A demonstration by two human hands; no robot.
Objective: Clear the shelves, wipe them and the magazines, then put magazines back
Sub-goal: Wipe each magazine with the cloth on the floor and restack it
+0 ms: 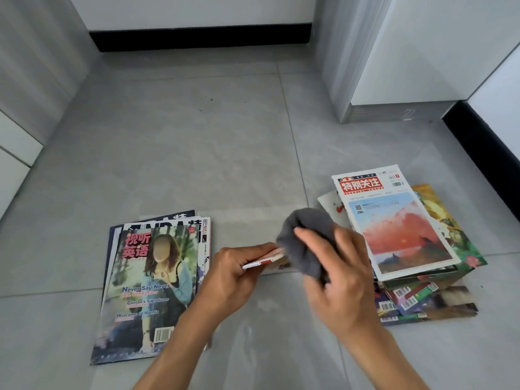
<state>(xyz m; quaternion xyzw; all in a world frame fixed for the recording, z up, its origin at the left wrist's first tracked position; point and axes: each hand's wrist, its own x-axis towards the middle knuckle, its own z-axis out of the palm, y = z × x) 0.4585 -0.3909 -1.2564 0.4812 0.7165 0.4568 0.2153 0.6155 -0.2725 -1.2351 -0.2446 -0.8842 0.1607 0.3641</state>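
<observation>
My left hand [228, 274] grips a thin magazine [264, 260], held nearly edge-on above the floor so only its spine and a strip of cover show. My right hand [337, 274] holds a bunched grey cloth [304, 237] pressed against that magazine's far end. A small stack of magazines [152, 282] lies on the floor to the left, its top cover showing a woman in a blue top. A bigger, untidy pile of magazines [405, 235] lies to the right, topped by a white cover with a red sunset picture.
Everything rests on a grey tiled floor [197, 153]. A grey metal-edged panel or cabinet [351, 66] stands at the back right. Black skirting [202, 38] runs along the far wall, and white cabinet fronts [17, 142] line the left side.
</observation>
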